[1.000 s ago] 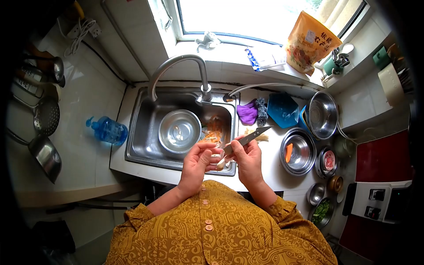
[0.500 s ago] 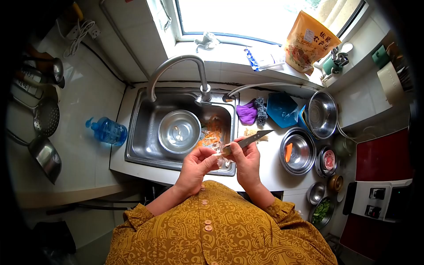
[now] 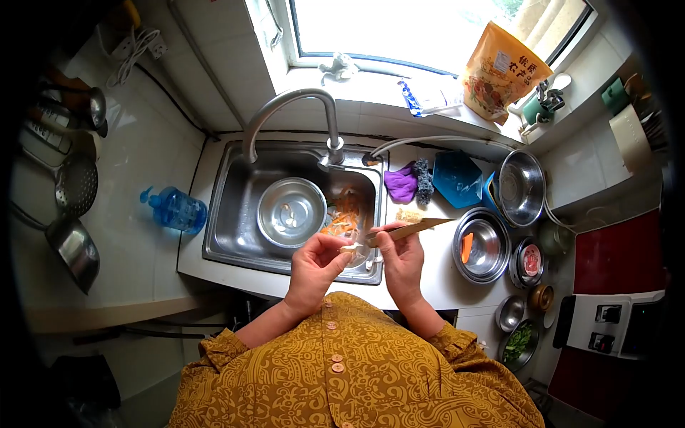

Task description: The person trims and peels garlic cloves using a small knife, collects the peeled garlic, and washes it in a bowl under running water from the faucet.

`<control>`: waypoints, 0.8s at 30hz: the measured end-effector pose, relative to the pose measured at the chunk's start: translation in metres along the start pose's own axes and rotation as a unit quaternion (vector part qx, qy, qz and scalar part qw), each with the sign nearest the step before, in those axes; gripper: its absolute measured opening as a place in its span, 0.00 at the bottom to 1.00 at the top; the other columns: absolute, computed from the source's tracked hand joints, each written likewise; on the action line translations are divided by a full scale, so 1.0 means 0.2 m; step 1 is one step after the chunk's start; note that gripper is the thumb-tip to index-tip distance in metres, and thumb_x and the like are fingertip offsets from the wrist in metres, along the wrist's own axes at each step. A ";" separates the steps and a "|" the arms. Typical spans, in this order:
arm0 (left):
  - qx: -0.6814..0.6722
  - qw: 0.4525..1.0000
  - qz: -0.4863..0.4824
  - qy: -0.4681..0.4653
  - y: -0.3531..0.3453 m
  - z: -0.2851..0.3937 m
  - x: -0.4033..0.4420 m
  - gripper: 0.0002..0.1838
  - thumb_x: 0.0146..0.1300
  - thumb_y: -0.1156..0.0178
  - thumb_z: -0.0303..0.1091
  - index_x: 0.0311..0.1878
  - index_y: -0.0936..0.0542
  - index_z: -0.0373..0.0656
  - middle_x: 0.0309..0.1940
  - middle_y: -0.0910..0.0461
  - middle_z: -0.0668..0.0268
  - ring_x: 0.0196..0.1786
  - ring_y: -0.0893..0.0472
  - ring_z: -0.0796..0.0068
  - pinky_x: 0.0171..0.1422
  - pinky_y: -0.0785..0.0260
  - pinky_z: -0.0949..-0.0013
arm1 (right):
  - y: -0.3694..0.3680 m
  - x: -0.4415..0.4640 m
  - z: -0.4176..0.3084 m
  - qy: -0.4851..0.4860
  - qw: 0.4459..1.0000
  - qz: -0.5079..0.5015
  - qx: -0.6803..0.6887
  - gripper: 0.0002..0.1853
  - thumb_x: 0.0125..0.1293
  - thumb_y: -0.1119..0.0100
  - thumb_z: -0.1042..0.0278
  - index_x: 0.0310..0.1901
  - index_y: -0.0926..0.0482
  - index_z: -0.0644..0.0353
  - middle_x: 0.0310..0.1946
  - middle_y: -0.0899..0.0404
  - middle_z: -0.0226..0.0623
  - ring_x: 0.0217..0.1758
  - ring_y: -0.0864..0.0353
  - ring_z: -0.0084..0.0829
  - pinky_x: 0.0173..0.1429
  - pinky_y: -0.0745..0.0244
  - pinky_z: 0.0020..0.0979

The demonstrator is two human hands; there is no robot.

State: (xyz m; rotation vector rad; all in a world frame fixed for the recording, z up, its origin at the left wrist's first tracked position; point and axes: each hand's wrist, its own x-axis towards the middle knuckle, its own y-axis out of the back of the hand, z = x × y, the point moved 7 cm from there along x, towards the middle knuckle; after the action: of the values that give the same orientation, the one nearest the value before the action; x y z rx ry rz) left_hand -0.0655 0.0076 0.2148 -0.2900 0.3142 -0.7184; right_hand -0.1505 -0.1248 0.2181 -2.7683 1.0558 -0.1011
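Note:
My left hand [image 3: 312, 272] pinches a small whitish garlic clove [image 3: 349, 248] between thumb and fingertips, over the sink's front right corner. In my right hand [image 3: 401, 265] is a knife [image 3: 419, 227], its blade pointing right, away from the clove, and its handle end close to my left fingertips. Bits of pale skin lie at the sink edge below the hands. In the sink [image 3: 232, 214], a metal bowl [image 3: 267, 227] contains a few whitish cloves [image 3: 287, 215]. Orange peelings [image 3: 346, 214] lie beside that bowl, partly behind my hands.
Right of the sink stand nested metal bowls [image 3: 492, 269] with a carrot piece [image 3: 467, 247], a bowl of meat [image 3: 530, 260] and a bowl of greens [image 3: 519, 344]. A purple cloth [image 3: 401, 185] lies behind. The faucet [image 3: 333, 128] arches over the sink; a blue bottle [image 3: 178, 211] stands left.
The knife has tilted so its blade looks narrower and points more to the right. My hands have drawn slightly apart, and the clove shows more clearly in my left fingers.

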 end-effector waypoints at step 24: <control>0.232 0.967 0.026 -0.098 0.00 0.10 -0.06 0.15 0.58 0.38 0.21 0.48 0.29 0.39 0.36 0.21 0.66 0.42 0.19 0.78 0.48 0.25 0.75 | -0.06 -0.05 -0.07 0.077 0.993 0.017 -0.088 0.08 0.65 0.42 0.73 0.41 0.27 0.67 0.29 0.19 0.36 0.33 0.18 0.23 0.37 0.24 0.23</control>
State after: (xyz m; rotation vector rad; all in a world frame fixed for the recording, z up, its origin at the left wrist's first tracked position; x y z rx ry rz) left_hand -0.0662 0.0183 0.2349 0.0929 -0.0390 -0.6841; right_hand -0.1513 -0.1115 0.2339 -2.9369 1.2035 -0.2312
